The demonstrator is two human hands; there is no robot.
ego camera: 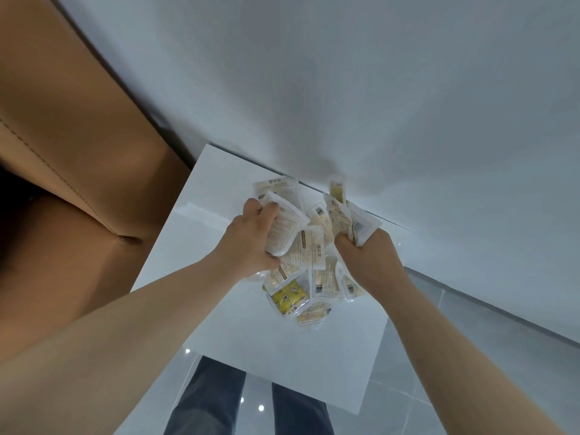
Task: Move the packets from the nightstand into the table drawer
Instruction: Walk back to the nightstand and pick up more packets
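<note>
Both hands dig into the packets point(309, 252) heaped mid-frame on the white nightstand point(219, 189): left hand point(251, 240) grasps a bundle, right hand point(367, 249) clutches another, loose packets lying between and below them.

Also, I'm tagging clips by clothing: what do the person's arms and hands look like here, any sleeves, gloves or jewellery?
The left forearm and right forearm are bare to the frame edge; no sleeves show. The left hand and right hand have no gloves, rings, watch or wristband visible. The only clothing seen is dark blue trousers below.
</note>
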